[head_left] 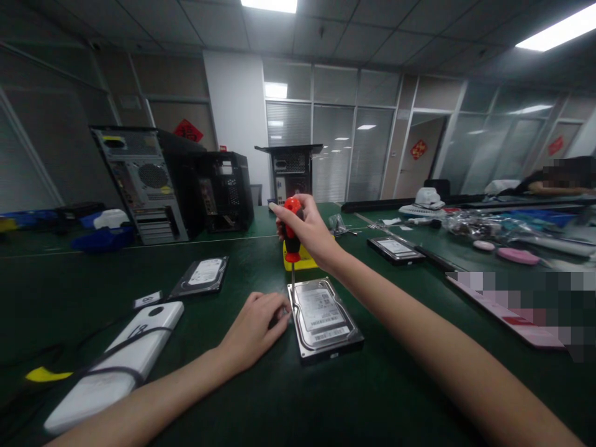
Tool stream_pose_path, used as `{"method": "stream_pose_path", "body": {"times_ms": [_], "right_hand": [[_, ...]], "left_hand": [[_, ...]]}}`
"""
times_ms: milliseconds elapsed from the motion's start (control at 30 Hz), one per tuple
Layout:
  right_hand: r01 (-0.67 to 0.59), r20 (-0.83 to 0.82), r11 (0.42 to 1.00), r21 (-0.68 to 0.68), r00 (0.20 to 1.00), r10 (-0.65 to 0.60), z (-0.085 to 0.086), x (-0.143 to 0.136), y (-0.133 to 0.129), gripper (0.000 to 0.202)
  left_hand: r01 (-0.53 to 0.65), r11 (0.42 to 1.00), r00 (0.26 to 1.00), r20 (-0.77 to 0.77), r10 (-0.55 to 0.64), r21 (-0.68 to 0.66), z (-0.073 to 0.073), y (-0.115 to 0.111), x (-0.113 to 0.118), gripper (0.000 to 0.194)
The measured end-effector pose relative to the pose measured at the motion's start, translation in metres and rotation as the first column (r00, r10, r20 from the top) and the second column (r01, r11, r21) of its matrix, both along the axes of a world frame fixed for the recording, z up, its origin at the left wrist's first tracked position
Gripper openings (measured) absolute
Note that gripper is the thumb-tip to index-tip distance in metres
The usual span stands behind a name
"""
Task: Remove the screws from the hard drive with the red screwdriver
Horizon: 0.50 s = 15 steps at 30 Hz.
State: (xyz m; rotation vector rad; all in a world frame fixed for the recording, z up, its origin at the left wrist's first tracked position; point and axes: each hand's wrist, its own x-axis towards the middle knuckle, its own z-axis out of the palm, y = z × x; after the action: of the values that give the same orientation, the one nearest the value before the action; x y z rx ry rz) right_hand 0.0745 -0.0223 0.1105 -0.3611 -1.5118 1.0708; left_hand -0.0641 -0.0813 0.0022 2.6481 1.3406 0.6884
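Observation:
A silver hard drive (326, 338) with a white label lies flat on the green table in front of me. My right hand (313, 225) is wrapped round the red and black handle of a screwdriver (292, 242). Its shaft points straight down, and the tip meets the drive near the upper left edge; the exact spot is too small to make out. My left hand (255, 324) rests on the table with its fingers curled and closed against the drive's left edge, steadying it. Behind the screwdriver sits a yellow object (305, 257), partly covered by my right hand.
A second hard drive (205, 276) lies at left, a third (395, 249) at right. A white power bank-like box (116, 366) with a black cable is near my left forearm. Computer cases (151, 186) stand behind. Plastic bags (479, 226) and a pink strip (507, 310) lie right.

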Motion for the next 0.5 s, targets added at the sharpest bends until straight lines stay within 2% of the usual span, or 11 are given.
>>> {"method": "stream_pose_path", "body": {"times_ms": [167,333,500], "right_hand": [[-0.032,-0.048,0.996,-0.087,0.998,0.028,0.0031,0.0009,0.0005,0.037],[-0.127,-0.061,0.980,-0.154,0.991,0.119,0.0049,0.0033,0.0029,0.023],[-0.093,-0.058,0.989,-0.116,0.995,0.087,0.0023,0.0019,0.0025,0.033]], "left_hand": [[0.001,1.000,1.000,0.005,-0.001,0.001,0.0006,-0.0005,-0.0006,0.010],[0.003,1.000,1.000,0.007,-0.003,-0.002,0.0008,-0.0010,-0.0002,0.011],[0.002,1.000,1.000,0.008,-0.002,-0.004,0.0003,-0.0004,0.0002,0.011]]}}
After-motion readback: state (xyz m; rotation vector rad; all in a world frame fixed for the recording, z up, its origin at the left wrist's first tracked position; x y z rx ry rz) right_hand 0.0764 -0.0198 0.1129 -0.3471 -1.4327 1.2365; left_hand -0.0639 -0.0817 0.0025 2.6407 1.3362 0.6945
